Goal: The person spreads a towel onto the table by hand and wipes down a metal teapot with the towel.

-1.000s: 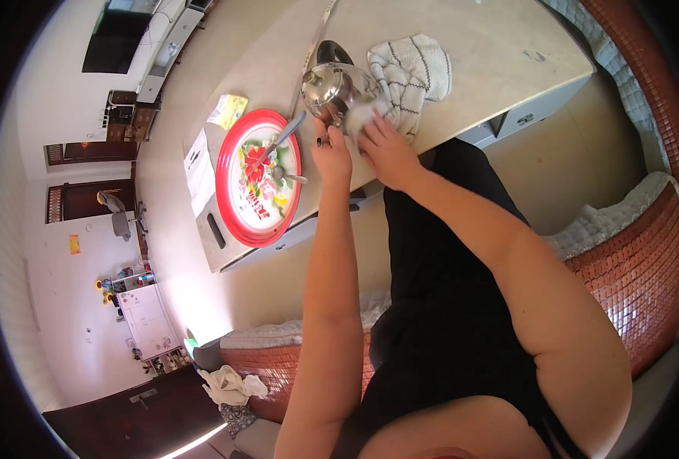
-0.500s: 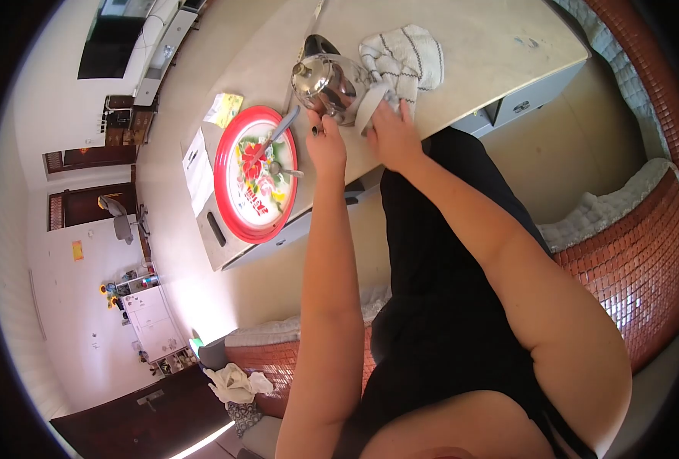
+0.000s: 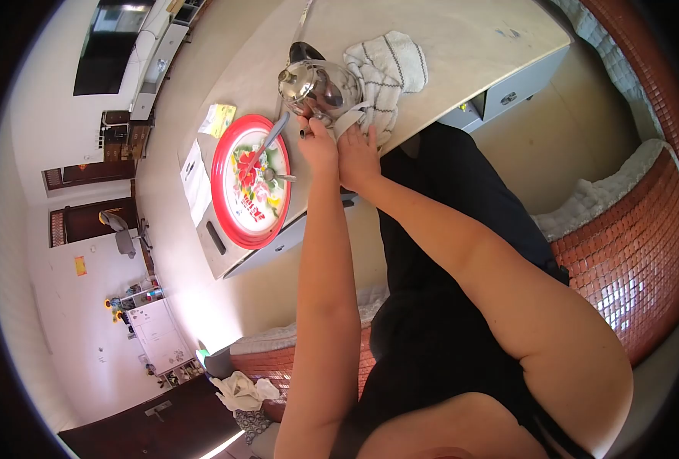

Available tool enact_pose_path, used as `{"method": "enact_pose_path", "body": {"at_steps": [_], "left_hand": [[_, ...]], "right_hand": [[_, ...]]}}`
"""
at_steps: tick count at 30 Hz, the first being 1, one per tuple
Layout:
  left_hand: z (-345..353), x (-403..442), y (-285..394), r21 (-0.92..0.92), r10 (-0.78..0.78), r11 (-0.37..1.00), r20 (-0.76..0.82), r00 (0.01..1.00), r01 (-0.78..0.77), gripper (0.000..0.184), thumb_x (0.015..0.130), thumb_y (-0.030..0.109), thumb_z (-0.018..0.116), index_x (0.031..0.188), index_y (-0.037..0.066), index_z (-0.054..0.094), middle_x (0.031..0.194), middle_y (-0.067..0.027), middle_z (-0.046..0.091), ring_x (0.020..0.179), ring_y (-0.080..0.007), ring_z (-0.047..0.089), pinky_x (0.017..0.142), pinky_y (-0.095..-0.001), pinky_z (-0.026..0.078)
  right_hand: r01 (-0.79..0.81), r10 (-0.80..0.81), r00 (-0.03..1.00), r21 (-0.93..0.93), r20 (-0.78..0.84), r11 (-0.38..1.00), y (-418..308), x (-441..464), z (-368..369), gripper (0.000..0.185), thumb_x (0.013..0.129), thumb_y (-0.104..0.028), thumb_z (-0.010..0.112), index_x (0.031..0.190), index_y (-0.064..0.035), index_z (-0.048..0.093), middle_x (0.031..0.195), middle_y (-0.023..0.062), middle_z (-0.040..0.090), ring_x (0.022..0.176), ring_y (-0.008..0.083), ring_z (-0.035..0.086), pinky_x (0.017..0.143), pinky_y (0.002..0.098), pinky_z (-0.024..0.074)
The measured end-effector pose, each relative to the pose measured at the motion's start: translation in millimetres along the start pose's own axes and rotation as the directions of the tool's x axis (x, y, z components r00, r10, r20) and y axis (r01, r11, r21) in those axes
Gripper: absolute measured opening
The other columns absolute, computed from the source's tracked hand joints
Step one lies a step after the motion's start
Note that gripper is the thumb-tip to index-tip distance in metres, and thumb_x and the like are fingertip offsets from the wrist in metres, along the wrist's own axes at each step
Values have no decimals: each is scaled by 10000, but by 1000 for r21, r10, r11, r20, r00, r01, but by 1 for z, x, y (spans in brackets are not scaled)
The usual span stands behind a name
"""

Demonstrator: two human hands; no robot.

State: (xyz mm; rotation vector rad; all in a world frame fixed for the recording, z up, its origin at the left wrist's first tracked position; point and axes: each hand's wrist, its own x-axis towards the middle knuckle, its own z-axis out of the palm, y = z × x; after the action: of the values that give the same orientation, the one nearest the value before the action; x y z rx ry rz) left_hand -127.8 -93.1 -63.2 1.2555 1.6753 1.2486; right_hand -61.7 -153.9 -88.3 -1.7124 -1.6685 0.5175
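A shiny metal kettle (image 3: 320,90) with a black handle (image 3: 305,52) is tilted over the table's near side. My left hand (image 3: 320,147) is curled against its lower edge, fingertips partly hidden; a dark ring shows on a finger. Beside it, my right hand (image 3: 359,159) presses on a thin white cloth (image 3: 347,121) at the kettle's side, with its fingers partly stretched. Behind the right hand lies a striped white towel (image 3: 389,69). Left of my hands sits a red-rimmed floral tray (image 3: 219,183), bearing a grey-handled knife (image 3: 276,130) and a spoon (image 3: 272,176).
A yellow packet (image 3: 222,120), a white paper (image 3: 194,183) and a black slim object (image 3: 216,238) lie left of the tray. The table has a drawer (image 3: 508,98) on its near side. A sofa with a red-brown woven cover (image 3: 615,260) is at right.
My right hand has moved left and closer to my body, now next to my left hand, with the white cloth. The view has shifted slightly.
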Motion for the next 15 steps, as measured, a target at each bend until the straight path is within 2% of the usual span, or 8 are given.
{"method": "enact_pose_path", "body": {"at_steps": [3,6,8,11,13,15], "left_hand": [[3,-1,3,-96,64,993,-44,997,-68,427,928,189,446,1228,-112,483,1134,-164,608,1001,-199,561,859,-282,423],[5,-6,14,-68,1,998,-43,999,-4,414,925,195,450,1193,-114,512,1108,-155,620,986,-199,568,859,-285,425],[4,-7,17,-9,14,1000,-33,999,-15,406,925,197,450,1174,-114,527,1099,-157,622,986,-198,567,860,-289,424],[-2,0,7,74,107,992,-7,994,-106,398,926,196,448,1159,-113,539,1085,-165,624,984,-195,567,865,-291,420],[-6,0,4,139,141,980,9,990,-140,397,927,197,447,1158,-113,538,1079,-174,624,984,-192,566,868,-290,417],[-4,-5,14,217,122,968,15,992,-123,400,929,199,445,1162,-114,534,1078,-184,622,987,-190,566,872,-287,415]], "right_hand": [[-13,13,1000,47,-9,999,7,4,9,514,812,-204,508,1238,78,458,1349,222,414,1310,286,345,1121,482,114],[-1,4,997,47,-77,999,20,10,15,538,797,-179,523,1260,78,428,1348,234,412,1307,299,347,1101,490,173],[-36,47,997,177,-59,984,29,25,8,553,788,-157,538,1281,58,411,1353,224,412,1294,304,365,1075,500,218],[-91,100,995,366,-6,926,42,54,-19,563,782,-131,554,1304,12,399,1368,189,414,1267,311,398,1035,514,279],[-126,86,985,279,150,952,55,87,-35,551,785,-107,548,1306,-5,400,1364,161,428,1250,297,421,1012,496,305],[109,-128,987,168,103,980,83,113,-26,592,763,-125,594,1307,-3,396,1374,168,414,1253,296,420,1009,492,310]]}}
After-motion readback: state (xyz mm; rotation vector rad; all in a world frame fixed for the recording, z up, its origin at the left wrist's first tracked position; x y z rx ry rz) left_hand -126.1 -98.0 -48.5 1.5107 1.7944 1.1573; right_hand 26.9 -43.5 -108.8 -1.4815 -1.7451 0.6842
